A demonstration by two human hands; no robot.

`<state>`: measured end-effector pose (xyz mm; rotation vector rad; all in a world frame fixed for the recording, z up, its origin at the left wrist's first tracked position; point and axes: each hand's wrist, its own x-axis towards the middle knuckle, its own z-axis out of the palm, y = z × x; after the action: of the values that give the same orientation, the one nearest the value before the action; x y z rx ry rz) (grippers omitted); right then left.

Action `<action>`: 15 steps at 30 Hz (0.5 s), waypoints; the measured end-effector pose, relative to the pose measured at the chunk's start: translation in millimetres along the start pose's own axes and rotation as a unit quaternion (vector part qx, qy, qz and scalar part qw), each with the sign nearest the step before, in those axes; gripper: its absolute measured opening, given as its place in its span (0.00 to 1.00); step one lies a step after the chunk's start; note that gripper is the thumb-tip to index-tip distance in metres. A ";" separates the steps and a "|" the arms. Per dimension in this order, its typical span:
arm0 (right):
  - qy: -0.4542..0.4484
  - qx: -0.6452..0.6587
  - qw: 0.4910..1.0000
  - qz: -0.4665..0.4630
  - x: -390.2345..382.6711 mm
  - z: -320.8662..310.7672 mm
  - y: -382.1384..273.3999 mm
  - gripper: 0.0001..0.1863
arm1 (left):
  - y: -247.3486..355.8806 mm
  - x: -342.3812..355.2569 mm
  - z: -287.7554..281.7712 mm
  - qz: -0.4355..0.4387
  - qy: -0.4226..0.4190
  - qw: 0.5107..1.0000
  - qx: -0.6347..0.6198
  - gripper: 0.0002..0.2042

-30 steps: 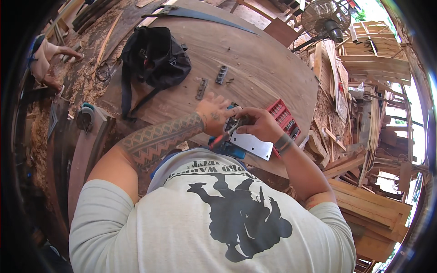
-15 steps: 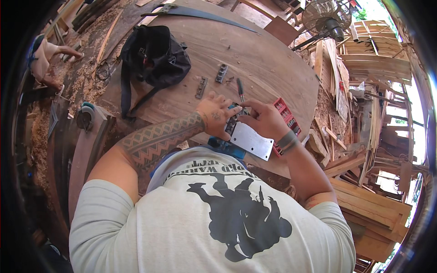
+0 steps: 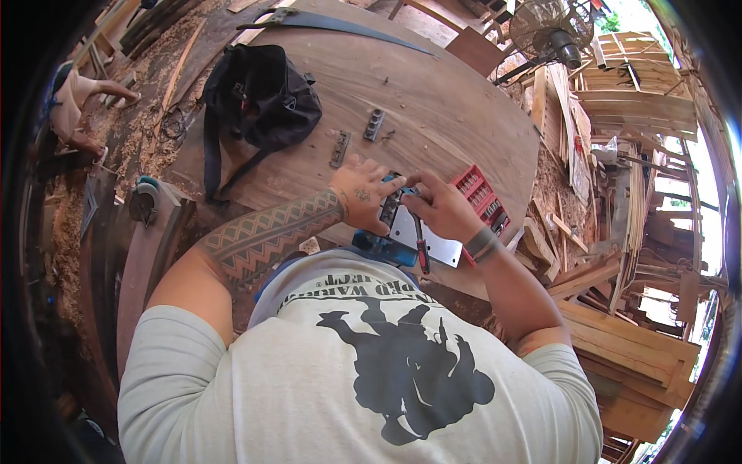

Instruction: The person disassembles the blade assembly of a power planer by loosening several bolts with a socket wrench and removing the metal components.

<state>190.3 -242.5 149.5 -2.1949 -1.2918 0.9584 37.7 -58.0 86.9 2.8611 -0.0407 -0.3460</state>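
My right grip clamps a red-handled wrench, my left grip lies spread on the blue power tool, and a red case holding bits sits right.

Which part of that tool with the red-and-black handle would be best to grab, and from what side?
Probably the red-and-black handle of the tool, coming from the person's own side. That thicker end points back toward the pale shirt and sticks out clear of fingers, while the slim shaft runs forward to the right hand, whose fingers crowd the far end.
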 end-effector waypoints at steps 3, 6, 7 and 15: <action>0.054 0.059 0.996 0.026 0.7 24.7 3.8 0.22 | 1.2 0.4 -1.7 -0.003 -0.005 1.000 -0.008 0.55; 0.026 0.366 0.919 0.144 -0.2 34.1 3.2 0.18 | 1.2 0.9 -3.7 -0.004 -0.002 1.000 -0.016 0.55; 0.007 0.342 0.926 0.162 -2.8 32.2 4.7 0.17 | 0.9 0.5 -4.2 -0.007 -0.004 1.000 -0.016 0.55; 0.106 -0.016 0.993 -0.039 -20.1 12.0 4.3 0.16 | 1.6 1.8 2.5 -0.002 0.008 1.000 -0.007 0.56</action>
<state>177.3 -262.1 145.7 -2.1843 -1.2893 0.6590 38.9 -60.2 84.6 2.8513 -0.0300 -0.3224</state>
